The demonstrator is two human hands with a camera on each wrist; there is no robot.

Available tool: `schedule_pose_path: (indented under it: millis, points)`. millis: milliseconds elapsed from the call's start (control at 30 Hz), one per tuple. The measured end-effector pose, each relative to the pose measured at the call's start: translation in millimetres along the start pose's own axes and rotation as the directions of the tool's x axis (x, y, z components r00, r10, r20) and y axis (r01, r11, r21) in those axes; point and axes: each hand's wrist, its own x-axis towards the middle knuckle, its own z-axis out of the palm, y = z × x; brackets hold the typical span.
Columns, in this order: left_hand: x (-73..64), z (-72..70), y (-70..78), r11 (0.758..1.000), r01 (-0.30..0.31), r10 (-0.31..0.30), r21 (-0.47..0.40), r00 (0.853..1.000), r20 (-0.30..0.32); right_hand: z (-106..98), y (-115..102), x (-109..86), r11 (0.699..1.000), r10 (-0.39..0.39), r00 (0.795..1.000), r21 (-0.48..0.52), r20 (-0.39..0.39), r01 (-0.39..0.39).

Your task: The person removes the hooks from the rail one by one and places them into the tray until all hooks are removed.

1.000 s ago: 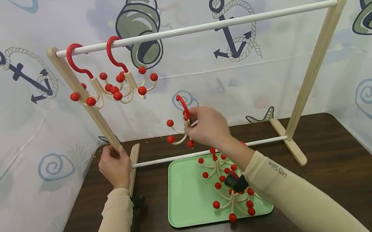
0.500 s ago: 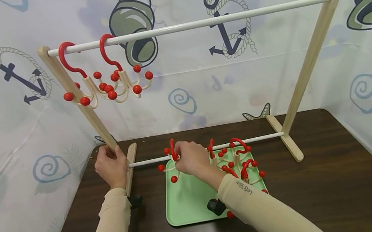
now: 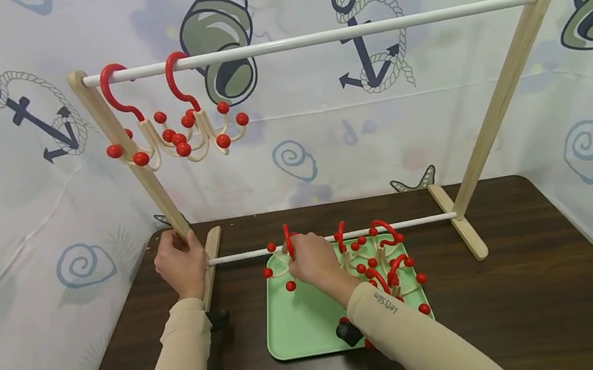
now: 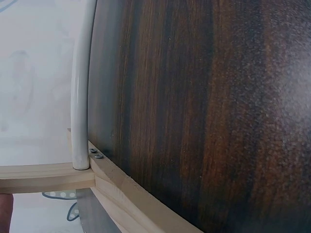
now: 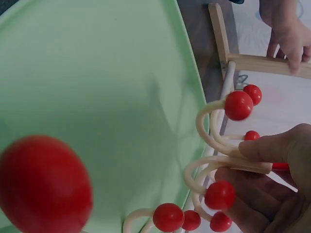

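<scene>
My right hand [image 3: 316,263] pinches the pale stem of an octopus-shaped hanger [image 5: 243,162], low over the back left of the green tray [image 3: 299,336]. This hanger has a red hook and curved arms tipped with red balls; its hook points up. My left hand [image 3: 182,264] grips the left wooden upright [image 3: 143,175] of a rack near its foot. From the rack's white top rod [image 3: 307,41] hang two similar hangers, one on the far left [image 3: 147,132] and one beside it [image 3: 204,122]. Several more hangers [image 3: 383,255] lie in the tray's right half, partly hidden by my right forearm.
The rack's white lower rod [image 3: 422,220] runs just behind the tray, close above the dark wooden table [image 3: 552,285]. On the right stands the other upright [image 3: 501,96] with its foot [image 3: 462,228]. A patterned cloth [image 3: 472,134] covers the walls around.
My right hand has come down and slightly left with the hanger, from mid-height to low over the tray, then barely moved in the last half second. My left hand stays on the upright.
</scene>
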Motion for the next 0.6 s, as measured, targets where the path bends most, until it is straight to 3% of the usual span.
schedule_pose_path:
  millis: [600]
  points:
    - [0.2, 0.3, 0.1, 1.0, -0.006, 0.006, 0.01, 1.0, -0.006, 8.8, 9.5, 0.6, 0.999, -0.029, 0.998, -0.034, 0.056, 0.031]
